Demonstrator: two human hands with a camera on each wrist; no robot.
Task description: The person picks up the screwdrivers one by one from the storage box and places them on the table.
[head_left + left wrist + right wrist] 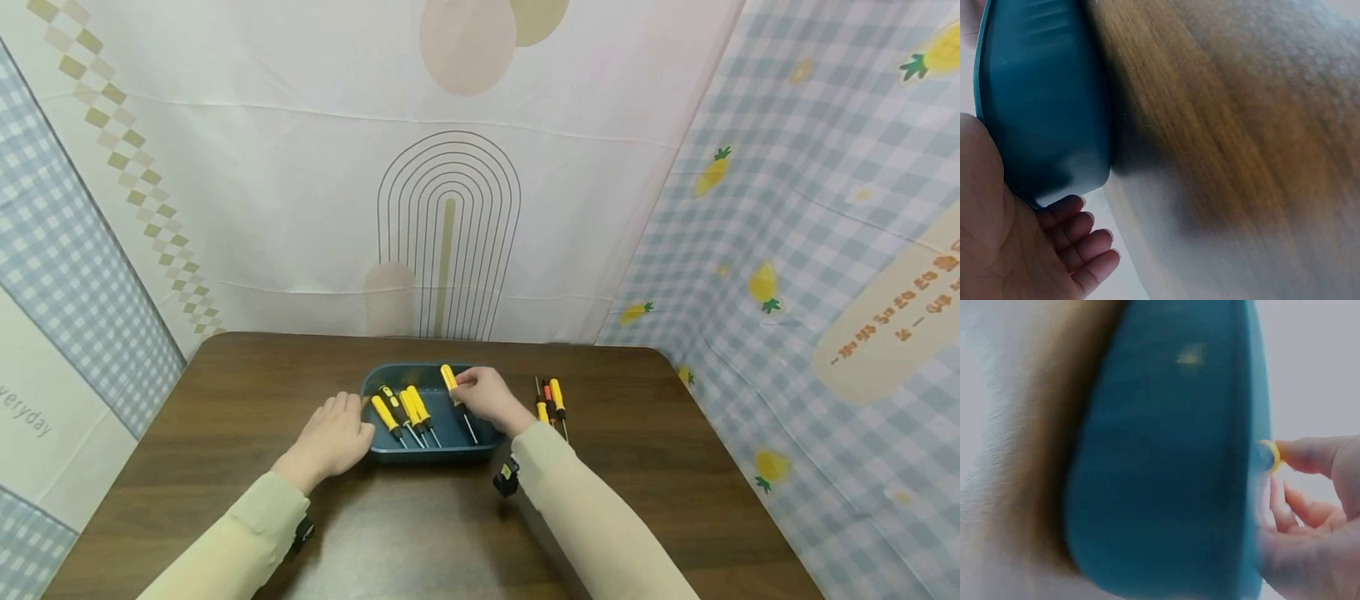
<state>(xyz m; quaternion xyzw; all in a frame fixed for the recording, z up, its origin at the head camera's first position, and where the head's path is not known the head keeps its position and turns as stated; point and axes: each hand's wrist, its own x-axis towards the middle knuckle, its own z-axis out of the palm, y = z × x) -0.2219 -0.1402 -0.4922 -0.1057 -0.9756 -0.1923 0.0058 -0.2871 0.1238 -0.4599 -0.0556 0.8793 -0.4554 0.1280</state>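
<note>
A dark blue plastic tray [442,455] sits on the table. My left hand [333,435] holds the tray at its left end; in the left wrist view its fingers [1088,250] curl against the outside of the end wall. Over the tray's right half, my right hand [487,397] pinches a screwdriver [448,377] by its yellow handle, the shaft slanting down into the tray. In the right wrist view the tray wall hides most of that screwdriver. Several yellow-and-black screwdrivers [386,412] lie side by side in the tray's left half.
Right of the tray, beyond my right wrist, a few more screwdrivers [557,393] with yellow or red handles lie on the brown wooden table [637,467]. Patterned cloth [315,192] hangs behind the table and at both sides.
</note>
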